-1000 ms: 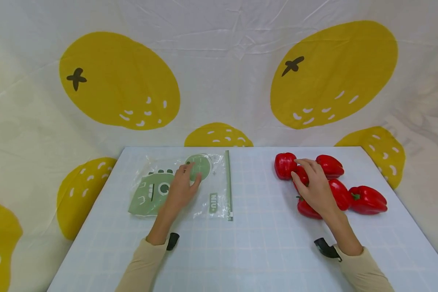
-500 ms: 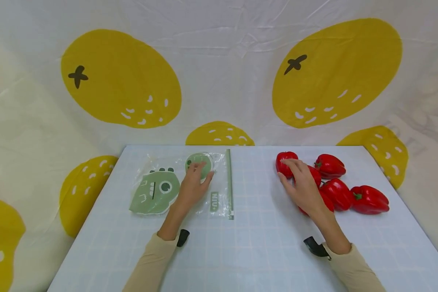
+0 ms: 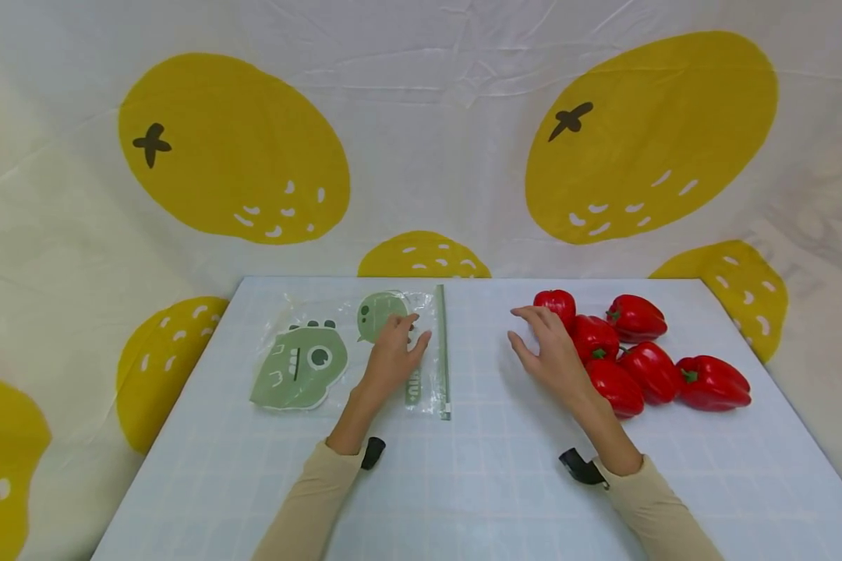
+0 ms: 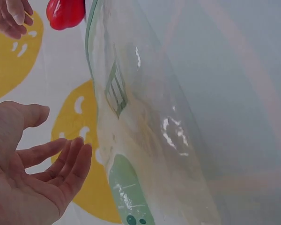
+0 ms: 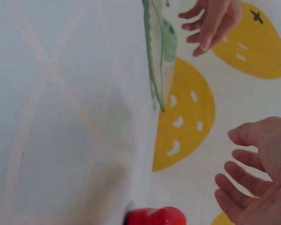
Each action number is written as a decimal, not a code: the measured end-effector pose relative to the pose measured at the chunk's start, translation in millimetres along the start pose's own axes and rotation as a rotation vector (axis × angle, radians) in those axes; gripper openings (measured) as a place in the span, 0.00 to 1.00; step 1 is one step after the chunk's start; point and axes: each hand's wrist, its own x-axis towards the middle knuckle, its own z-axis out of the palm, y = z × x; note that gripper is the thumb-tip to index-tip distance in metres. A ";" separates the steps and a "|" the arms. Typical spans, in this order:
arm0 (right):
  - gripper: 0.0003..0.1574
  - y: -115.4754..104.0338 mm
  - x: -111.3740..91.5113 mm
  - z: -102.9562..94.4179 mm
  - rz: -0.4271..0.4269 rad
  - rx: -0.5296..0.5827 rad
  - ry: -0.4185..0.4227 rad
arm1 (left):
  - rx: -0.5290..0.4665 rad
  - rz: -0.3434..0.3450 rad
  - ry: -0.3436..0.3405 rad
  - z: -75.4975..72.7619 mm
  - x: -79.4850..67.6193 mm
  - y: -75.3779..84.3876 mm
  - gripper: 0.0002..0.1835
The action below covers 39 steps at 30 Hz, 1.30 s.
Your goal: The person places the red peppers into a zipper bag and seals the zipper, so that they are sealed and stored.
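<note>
A clear zip bag (image 3: 358, 397) printed with green cartoon figures lies flat on the left half of the table, its green zip strip (image 3: 443, 351) along the right side. Over the bag's right part hovers my left hand (image 3: 389, 354), fingers loosely bent and holding nothing. Several red bell peppers (image 3: 649, 372) lie in a group on the right. My right hand (image 3: 554, 358) is in the air just left of them, thumb and fingers spread apart, nothing in its grasp. The left wrist view shows the bag (image 4: 150, 117) beside the relaxed left hand (image 4: 42, 173).
The table (image 3: 491, 499) has a pale checked cover. Behind it hangs a white cloth (image 3: 435, 156) with large yellow fruit prints. Black wrist straps (image 3: 581, 467) show at both sleeves.
Both hands have moved inward toward each other. The left slid right across the bag toward the zip strip; the right left its place over the peppers, uncovering them.
</note>
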 end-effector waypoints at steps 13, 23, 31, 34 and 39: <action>0.28 -7.5 3.5 25.0 0.064 0.058 -0.084 | -0.003 -0.058 -0.106 19.8 5.7 10.9 0.19; 0.24 -13.9 6.9 41.2 0.089 0.080 -0.172 | 0.003 -0.175 -0.200 31.3 7.8 15.9 0.27; 0.23 -15.1 6.5 52.1 0.121 0.105 -0.213 | -0.017 -0.178 -0.220 34.2 5.8 15.1 0.26; 0.22 -15.1 6.2 57.1 0.117 0.113 -0.223 | -0.037 -0.174 -0.214 34.0 4.6 14.4 0.25; 0.20 -16.7 6.7 66.7 0.087 0.126 -0.222 | -0.061 -0.143 -0.189 32.5 0.2 11.1 0.23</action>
